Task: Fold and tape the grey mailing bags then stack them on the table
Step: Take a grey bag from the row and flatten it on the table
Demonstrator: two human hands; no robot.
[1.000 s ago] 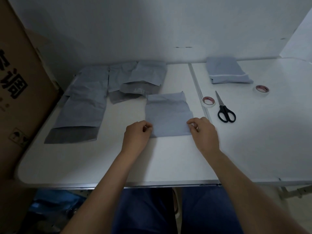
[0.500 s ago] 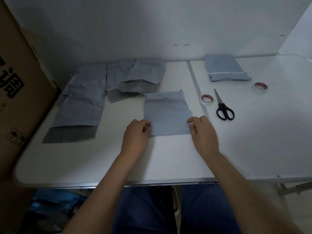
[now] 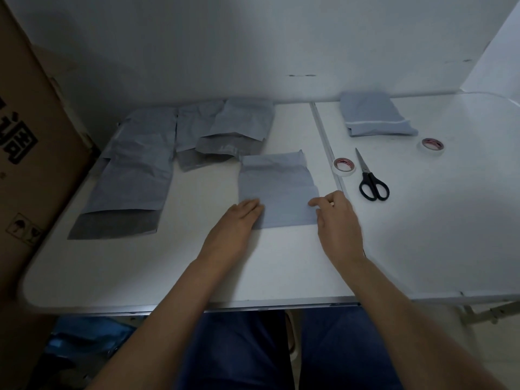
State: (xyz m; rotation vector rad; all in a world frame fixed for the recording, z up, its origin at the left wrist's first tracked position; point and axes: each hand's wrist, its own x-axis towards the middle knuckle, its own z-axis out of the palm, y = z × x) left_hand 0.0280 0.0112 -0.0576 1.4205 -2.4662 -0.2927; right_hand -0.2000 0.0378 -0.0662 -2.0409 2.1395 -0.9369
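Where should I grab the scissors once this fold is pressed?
Probably by the black handle loops: the scissors lie flat and closed, loops toward you, blades pointing away. Come from the near side with the right hand, which is closest.

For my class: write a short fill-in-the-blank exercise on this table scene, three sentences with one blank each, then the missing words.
1. Both hands rest on the near edge of a folded grey ____.
2. The black-handled scissors lie between two rolls of ____.
3. The left hand presses down with its fingers ____, not curled.

Missing words: mailing bag; tape; flat

The right hand is on the bag too.
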